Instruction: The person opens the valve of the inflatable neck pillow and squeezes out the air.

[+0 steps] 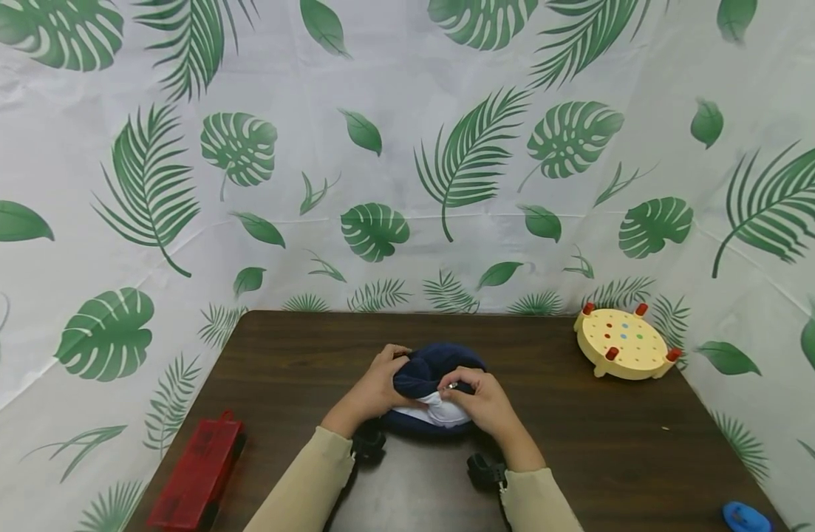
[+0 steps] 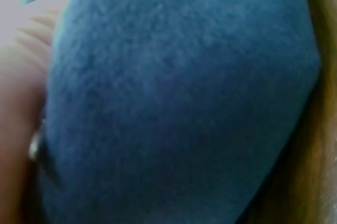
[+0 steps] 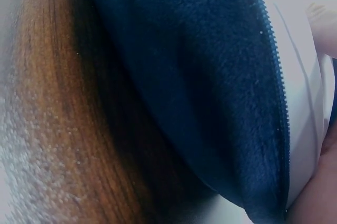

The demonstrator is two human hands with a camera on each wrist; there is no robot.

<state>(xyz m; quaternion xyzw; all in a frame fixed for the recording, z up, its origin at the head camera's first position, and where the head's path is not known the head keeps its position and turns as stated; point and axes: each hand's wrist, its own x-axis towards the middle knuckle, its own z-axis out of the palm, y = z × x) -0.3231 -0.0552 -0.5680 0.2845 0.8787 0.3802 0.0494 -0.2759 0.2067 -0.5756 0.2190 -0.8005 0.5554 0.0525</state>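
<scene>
A navy plush cushion, looking like a neck pillow, lies on the dark wooden table between both hands. Its zipper is undone along the near side, and white inner fabric shows in the gap. My left hand grips the cushion's left side, thumb over the white fabric and fingers at the far edge. With bent fingers my right hand pinches the navy cover's edge at the opening; a small shiny piece shows by its fingertips. In the left wrist view, navy plush fills most of the picture.
A red translucent case lies at the table's left edge. At the back right sits a round yellow pegboard with red pegs. A blue object is at the front right corner. A leaf-print cloth hangs behind the table.
</scene>
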